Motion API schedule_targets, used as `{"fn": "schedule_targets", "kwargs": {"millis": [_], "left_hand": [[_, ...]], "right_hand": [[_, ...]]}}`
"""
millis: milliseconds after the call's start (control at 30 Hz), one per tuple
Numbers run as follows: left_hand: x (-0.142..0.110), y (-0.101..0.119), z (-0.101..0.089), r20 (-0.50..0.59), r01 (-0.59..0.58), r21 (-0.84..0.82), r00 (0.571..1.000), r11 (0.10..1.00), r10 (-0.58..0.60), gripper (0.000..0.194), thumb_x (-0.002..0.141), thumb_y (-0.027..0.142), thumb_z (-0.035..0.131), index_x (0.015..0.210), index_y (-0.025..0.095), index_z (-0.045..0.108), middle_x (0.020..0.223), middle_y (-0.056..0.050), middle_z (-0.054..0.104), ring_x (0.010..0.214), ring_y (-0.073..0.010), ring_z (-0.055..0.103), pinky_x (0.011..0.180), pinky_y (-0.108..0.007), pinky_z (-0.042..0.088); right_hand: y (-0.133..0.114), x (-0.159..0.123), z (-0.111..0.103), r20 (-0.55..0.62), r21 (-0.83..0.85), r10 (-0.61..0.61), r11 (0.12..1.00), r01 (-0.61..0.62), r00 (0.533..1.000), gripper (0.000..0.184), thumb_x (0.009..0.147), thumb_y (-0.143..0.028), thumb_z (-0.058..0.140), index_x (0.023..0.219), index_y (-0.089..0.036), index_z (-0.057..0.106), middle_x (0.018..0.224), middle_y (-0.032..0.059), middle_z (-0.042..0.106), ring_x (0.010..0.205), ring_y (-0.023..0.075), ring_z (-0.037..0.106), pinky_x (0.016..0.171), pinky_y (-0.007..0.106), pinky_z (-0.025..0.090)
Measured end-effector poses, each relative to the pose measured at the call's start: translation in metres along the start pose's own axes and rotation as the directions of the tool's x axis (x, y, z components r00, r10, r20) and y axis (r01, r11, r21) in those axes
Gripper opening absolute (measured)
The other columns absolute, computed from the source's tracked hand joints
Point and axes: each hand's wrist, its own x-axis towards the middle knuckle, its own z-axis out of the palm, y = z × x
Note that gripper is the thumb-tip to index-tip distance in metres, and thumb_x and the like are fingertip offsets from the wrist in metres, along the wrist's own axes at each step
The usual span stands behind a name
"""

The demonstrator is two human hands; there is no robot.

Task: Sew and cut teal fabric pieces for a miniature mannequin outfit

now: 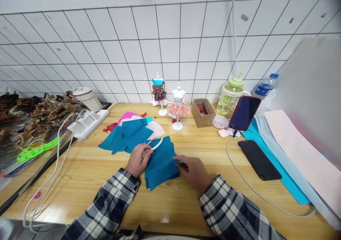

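Observation:
Several blue sheets, paper or fabric, lie in an overlapping stack in front of me. My left hand is closed at their upper left edge, with a white curved band between thumb and fingers. Its full shape is hidden by the hand. At the stack's right edge, my right hand is closed around a small dark object, mostly covered by the fingers. More blue pieces lie just beyond my left hand, over pink and white ones.
Behind are two small dress forms, one in a pink skirt, and a cardboard box. A propped phone, a black phone, a cable and coloured sheets lie right. A power strip sits left.

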Motion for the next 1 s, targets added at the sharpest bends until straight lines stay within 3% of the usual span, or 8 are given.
{"fn": "schedule_targets", "kwargs": {"millis": [133, 200, 400, 567, 767, 867, 1000], "left_hand": [[0.004, 0.003, 0.005, 0.287, -0.022, 0.080, 0.958, 0.997, -0.002, 0.018, 0.087, 0.029, 0.055, 0.103, 0.022, 0.059, 0.089, -0.004, 0.066, 0.087, -0.0213, 0.060, 0.086, -0.039, 0.043], [0.003, 0.005, 0.007, 0.339, -0.010, 0.089, 0.941, 0.996, -0.021, 0.027, 0.086, 0.023, 0.053, 0.113, 0.022, 0.056, 0.090, -0.004, 0.064, 0.089, -0.0214, 0.059, 0.086, -0.039, 0.043], [0.001, 0.003, 0.009, 0.358, 0.037, 0.018, 0.933, 0.999, -0.041, 0.041, 0.081, 0.013, 0.051, 0.121, 0.020, 0.051, 0.091, -0.005, 0.061, 0.089, -0.0213, 0.057, 0.086, -0.039, 0.042], [0.001, -0.002, 0.010, 0.367, 0.092, -0.043, 0.928, 0.995, -0.070, 0.035, 0.081, 0.015, 0.053, 0.115, 0.021, 0.056, 0.094, -0.006, 0.062, 0.091, -0.0237, 0.058, 0.083, -0.042, 0.045], [-0.011, -0.008, 0.010, 0.340, 0.041, -0.103, 0.941, 0.994, -0.003, 0.037, 0.083, 0.013, 0.049, 0.119, 0.021, 0.057, 0.104, -0.010, 0.065, 0.098, -0.0261, 0.059, 0.088, -0.047, 0.048], [-0.021, -0.007, 0.011, 0.340, -0.014, -0.102, 0.939, 0.995, 0.048, 0.041, 0.087, 0.014, 0.045, 0.126, 0.022, 0.054, 0.114, -0.013, 0.062, 0.107, -0.0272, 0.057, 0.096, -0.051, 0.045], [-0.024, 0.004, 0.009, 0.426, -0.074, -0.043, 0.901, 0.996, 0.085, 0.042, 0.088, 0.023, 0.049, 0.130, 0.026, 0.052, 0.117, -0.012, 0.060, 0.111, -0.0283, 0.055, 0.105, -0.059, 0.034]], "right_hand": [[0.024, -0.020, -0.014, -0.182, -0.143, 0.186, 0.967, -0.213, 0.966, 0.027, 0.084, -0.019, 0.047, 0.106, -0.025, 0.063, 0.101, 0.0005, 0.072, 0.089, 0.0178, 0.066, 0.079, 0.029, 0.048], [0.033, -0.038, -0.018, -0.233, -0.268, 0.233, 0.918, -0.293, 0.944, 0.029, 0.085, -0.020, 0.046, 0.110, -0.023, 0.061, 0.103, 0.0029, 0.071, 0.091, 0.0201, 0.065, 0.078, 0.032, 0.048], [0.031, -0.079, -0.017, -0.245, -0.470, 0.212, 0.827, -0.308, 0.946, 0.028, 0.084, -0.018, 0.045, 0.107, -0.023, 0.060, 0.100, 0.0038, 0.069, 0.091, 0.0196, 0.063, 0.080, 0.032, 0.045], [0.024, -0.069, -0.019, -0.198, -0.516, 0.310, 0.773, -0.368, 0.930, 0.030, 0.082, -0.018, 0.043, 0.108, -0.022, 0.058, 0.100, 0.0035, 0.069, 0.088, 0.0195, 0.062, 0.073, 0.031, 0.043], [0.023, -0.062, -0.019, -0.179, -0.531, 0.362, 0.747, -0.400, 0.915, 0.028, 0.080, -0.019, 0.042, 0.102, -0.022, 0.058, 0.094, 0.0034, 0.068, 0.083, 0.0193, 0.062, 0.069, 0.030, 0.041], [0.023, -0.062, -0.019, -0.188, -0.525, 0.368, 0.746, -0.410, 0.911, 0.024, 0.079, -0.018, 0.041, 0.096, -0.022, 0.058, 0.088, 0.0026, 0.067, 0.080, 0.0193, 0.062, 0.068, 0.029, 0.040], [0.025, -0.063, -0.019, -0.215, -0.494, 0.371, 0.757, -0.429, 0.903, 0.021, 0.079, -0.018, 0.042, 0.093, -0.022, 0.057, 0.087, 0.0021, 0.067, 0.080, 0.0188, 0.062, 0.069, 0.029, 0.040]]}}
